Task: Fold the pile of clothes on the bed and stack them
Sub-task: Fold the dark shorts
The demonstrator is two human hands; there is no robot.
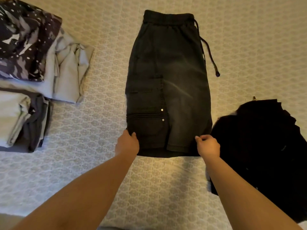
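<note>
Dark grey cargo shorts [167, 83] lie flat on the bed, folded in half lengthwise, waistband at the far end and a drawstring [209, 52] trailing to the right. My left hand [127, 143] grips the near left corner of the hem. My right hand [208, 145] pinches the near right corner. A black heap of clothes [259, 150] lies on the right beside my right arm. Folded grey garments [66, 68] and a camouflage-print piece [25, 39] are stacked at the far left, with another folded stack [21, 120] nearer on the left.
The bed cover [103, 113] is pale with a repeating lattice pattern. Bare cover lies between the shorts and the left stacks, and in front of the shorts between my arms.
</note>
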